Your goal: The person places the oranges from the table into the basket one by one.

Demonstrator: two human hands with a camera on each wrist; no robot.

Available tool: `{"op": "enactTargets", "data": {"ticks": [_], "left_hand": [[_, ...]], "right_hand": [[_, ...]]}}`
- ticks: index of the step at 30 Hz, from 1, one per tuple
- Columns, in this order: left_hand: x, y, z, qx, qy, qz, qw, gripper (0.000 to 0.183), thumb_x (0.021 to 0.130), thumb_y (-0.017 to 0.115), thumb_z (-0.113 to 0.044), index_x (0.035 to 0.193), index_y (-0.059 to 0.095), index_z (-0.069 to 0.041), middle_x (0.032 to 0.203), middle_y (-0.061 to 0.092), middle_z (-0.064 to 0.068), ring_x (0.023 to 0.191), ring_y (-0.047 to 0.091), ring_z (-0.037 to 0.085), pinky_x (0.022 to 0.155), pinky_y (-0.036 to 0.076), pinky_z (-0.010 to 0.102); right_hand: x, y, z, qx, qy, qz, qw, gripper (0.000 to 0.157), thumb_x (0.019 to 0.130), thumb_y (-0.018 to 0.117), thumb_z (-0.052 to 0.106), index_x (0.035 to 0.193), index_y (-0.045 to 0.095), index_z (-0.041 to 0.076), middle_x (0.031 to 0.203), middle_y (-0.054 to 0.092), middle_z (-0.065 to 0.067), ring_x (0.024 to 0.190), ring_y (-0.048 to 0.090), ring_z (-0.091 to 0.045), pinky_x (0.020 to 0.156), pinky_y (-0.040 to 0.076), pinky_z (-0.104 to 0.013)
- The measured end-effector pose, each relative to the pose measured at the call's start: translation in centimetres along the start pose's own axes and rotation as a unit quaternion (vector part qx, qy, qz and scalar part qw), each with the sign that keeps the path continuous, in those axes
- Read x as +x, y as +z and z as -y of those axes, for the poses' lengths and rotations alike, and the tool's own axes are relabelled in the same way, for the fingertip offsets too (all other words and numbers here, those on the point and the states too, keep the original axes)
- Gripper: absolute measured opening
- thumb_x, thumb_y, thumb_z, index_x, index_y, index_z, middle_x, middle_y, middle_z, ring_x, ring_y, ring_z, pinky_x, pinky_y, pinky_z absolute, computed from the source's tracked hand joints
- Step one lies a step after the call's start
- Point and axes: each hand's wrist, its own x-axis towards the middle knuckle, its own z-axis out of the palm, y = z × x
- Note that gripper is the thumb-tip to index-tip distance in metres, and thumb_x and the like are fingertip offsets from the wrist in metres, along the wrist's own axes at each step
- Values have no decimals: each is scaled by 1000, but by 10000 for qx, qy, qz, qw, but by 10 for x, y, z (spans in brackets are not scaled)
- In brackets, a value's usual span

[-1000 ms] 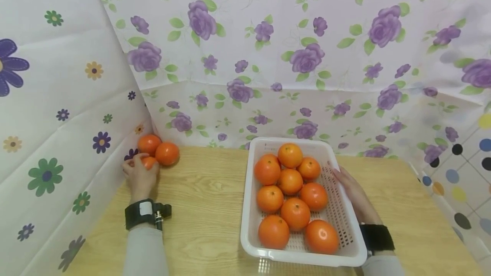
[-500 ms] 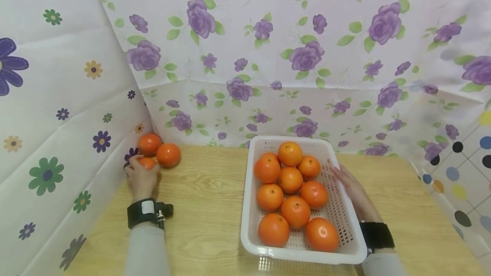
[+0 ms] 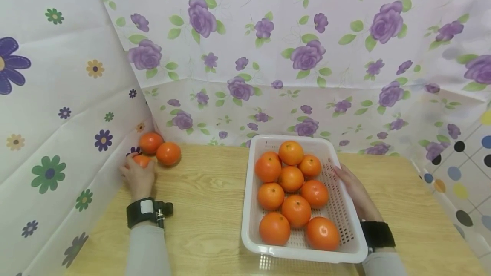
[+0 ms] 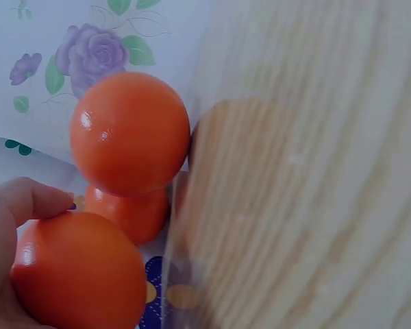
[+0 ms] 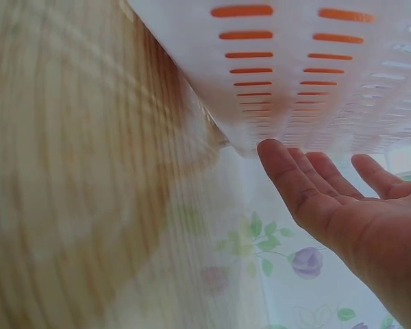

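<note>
My left hand (image 3: 139,177) grips an orange (image 4: 82,271) at the far left of the table, beside the flowered side wall. In the left wrist view, the thumb and fingers lie along its left and upper sides. Two more oranges sit just behind: one (image 3: 168,153) to the right, another (image 3: 151,142) in the corner. My right hand (image 3: 356,193) holds the right rim of a white plastic basket (image 3: 245,208), with fingers under the rim against the slotted side in the right wrist view. Several oranges (image 3: 296,211) lie inside it.
A wooden table (image 3: 203,208) bears everything. Purple-flowered sheeting (image 3: 238,110) rises along its back edge. A daisy-print sheet (image 3: 76,139) borders the left side, and a dotted sheet (image 3: 456,182) the right. Bare wood lies between the left oranges and the basket.
My left hand keeps hold of the same orange, which has shifted slightly left. The basket and my right hand stay in place.
</note>
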Motion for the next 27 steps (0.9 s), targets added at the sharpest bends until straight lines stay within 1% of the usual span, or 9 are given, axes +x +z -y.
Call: {"op": "enactTargets", "data": {"ticks": [5, 7, 12, 15, 17, 19, 22, 24, 27], "left_hand": [[-3, -4, -14, -232, 76, -222, 9995, 66, 99, 64, -28, 157, 35, -14, 152, 25, 27, 136, 34, 46, 111, 32, 58], [-5, -7, -21, -417, 99, -213, 9989, 64, 100, 62, -30, 157, 36, -17, 154, 25, 25, 136, 36, 42, 111, 34, 56], [-9, -12, -38, -950, 17, 134, 9954, 63, 102, 57, -33, 160, 34, -25, 157, 25, 17, 133, 40, 34, 111, 38, 51], [-11, -12, -48, -1164, 37, 328, 9927, 61, 102, 58, -30, 159, 37, -23, 157, 29, 15, 135, 40, 32, 112, 38, 50], [-13, -11, -53, -1167, 202, 385, 9922, 59, 101, 59, -26, 156, 40, -18, 156, 31, 17, 135, 40, 33, 111, 38, 52], [-14, -10, -58, -1075, 533, 367, 9921, 54, 100, 60, -21, 151, 46, -12, 153, 36, 21, 133, 41, 36, 110, 37, 54], [-17, -7, -65, -966, 976, 279, 9901, 48, 96, 62, -17, 142, 52, -7, 146, 42, 24, 129, 44, 37, 106, 38, 54], [-19, -3, -68, -996, 1193, 238, 9876, 45, 94, 63, -15, 138, 55, -5, 142, 45, 24, 126, 46, 37, 104, 39, 54], [-22, 2, -72, -1049, 1370, 211, 9848, 43, 93, 64, -13, 135, 57, -6, 138, 46, 24, 122, 48, 37, 101, 40, 54]], "right_hand": [[0, 0, 0, 47, -13, -27, 10000, 67, 111, 33, 54, 168, 9, 28, 157, 35, -25, 118, 63, -21, 94, 55, -55], [0, 0, 0, 76, -18, -23, 10000, 67, 111, 33, 53, 168, 9, 28, 156, 36, -25, 118, 63, -21, 93, 55, -55], [0, 1, 0, 67, -30, -19, 10000, 67, 112, 33, 53, 168, 9, 27, 155, 37, -24, 117, 63, -21, 93, 55, -55], [0, 0, 0, 51, -29, -8, 10000, 66, 112, 33, 53, 168, 9, 27, 155, 37, -24, 117, 63, -21, 93, 55, -55], [0, 0, 0, 41, -25, -4, 10000, 66, 112, 33, 53, 168, 9, 27, 155, 37, -24, 118, 63, -21, 94, 55, -55], [0, 0, 0, 15, -18, 0, 10000, 67, 111, 33, 53, 168, 9, 28, 156, 36, -24, 118, 63, -21, 94, 55, -55], [0, 0, 1, -20, -21, 0, 10000, 66, 111, 32, 54, 168, 9, 28, 157, 35, -24, 119, 62, -21, 94, 55, -55], [-1, 1, 1, -36, -21, 2, 10000, 67, 111, 32, 54, 168, 8, 28, 157, 34, -25, 119, 62, -21, 94, 54, -55], [-1, 1, 1, -18, 9, -22, 10000, 67, 111, 32, 55, 168, 9, 29, 157, 34, -25, 118, 63, -21, 94, 55, -56]]}}
